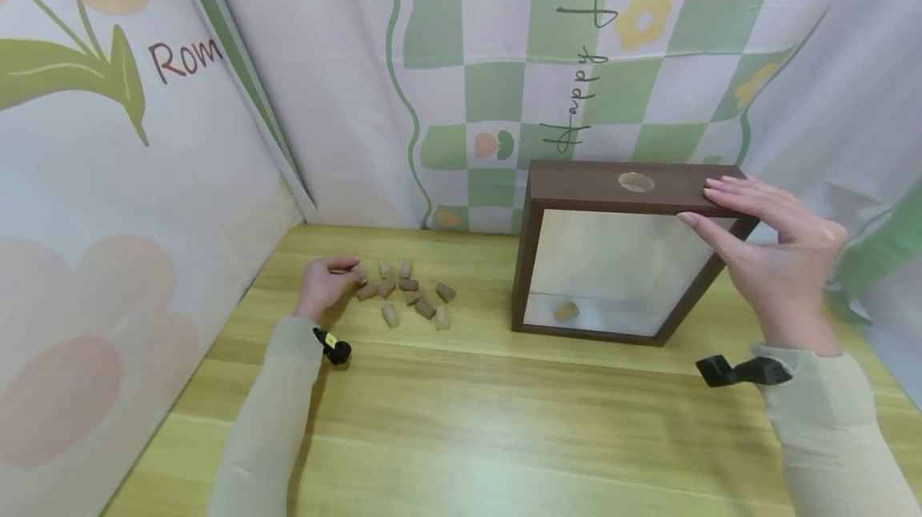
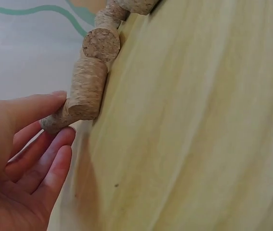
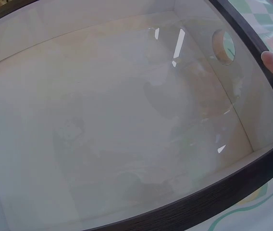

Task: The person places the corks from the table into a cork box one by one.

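Note:
My left hand (image 1: 327, 285) is at the left end of a loose group of wine corks (image 1: 408, 285) lying on the table. Between its thumb and fingers it pinches a cork (image 2: 57, 121), right beside another cork (image 2: 88, 89). My right hand (image 1: 781, 253) rests on the upper right corner of a dark brown shadow box (image 1: 576, 189), fingers straight along the top and thumb at the front edge. The box stands upright, with a clear front and a round hole (image 1: 636, 182) in its top. Inside, a single cork (image 1: 566, 311) lies at the bottom.
The wood-grain table (image 1: 461, 421) runs under everything. Behind it hangs a green and white checked curtain (image 1: 497, 29), close to the back of the box. A printed cloth (image 1: 86, 277) closes off the left side.

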Motion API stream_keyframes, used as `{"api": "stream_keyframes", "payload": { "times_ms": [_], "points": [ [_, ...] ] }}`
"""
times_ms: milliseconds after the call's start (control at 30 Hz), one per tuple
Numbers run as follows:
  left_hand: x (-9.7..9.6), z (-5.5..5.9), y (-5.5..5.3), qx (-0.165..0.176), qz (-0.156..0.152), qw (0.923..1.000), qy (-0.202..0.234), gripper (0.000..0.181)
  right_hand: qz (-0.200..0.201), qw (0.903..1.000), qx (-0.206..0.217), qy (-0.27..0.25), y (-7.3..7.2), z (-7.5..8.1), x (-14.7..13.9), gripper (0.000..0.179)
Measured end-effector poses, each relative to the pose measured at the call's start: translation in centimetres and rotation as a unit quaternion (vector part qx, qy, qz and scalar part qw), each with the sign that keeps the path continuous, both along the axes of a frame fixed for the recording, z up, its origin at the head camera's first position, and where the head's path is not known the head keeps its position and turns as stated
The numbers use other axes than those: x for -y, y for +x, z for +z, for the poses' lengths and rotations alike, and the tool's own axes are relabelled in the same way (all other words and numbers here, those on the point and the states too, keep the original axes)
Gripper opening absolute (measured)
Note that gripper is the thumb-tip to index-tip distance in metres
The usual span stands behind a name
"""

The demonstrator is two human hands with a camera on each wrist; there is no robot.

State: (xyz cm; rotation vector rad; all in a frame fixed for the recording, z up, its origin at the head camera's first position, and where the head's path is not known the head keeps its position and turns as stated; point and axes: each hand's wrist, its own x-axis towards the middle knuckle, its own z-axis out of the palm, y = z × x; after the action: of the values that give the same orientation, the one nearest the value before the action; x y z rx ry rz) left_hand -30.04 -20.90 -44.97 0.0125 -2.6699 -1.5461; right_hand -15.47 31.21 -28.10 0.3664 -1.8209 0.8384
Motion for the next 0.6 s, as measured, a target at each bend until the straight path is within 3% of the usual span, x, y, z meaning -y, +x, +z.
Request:
{"api": "stream_keyframes", "payload": {
  "times_ms": [600],
  "points": [
    [-0.6,1.8,0.5,-0.008,0.014,0.9994,0.031,0.040,0.002,1.0000,-0.003,-0.001,-0.2,-0.1,-0.1,0.035]
  ]
}}
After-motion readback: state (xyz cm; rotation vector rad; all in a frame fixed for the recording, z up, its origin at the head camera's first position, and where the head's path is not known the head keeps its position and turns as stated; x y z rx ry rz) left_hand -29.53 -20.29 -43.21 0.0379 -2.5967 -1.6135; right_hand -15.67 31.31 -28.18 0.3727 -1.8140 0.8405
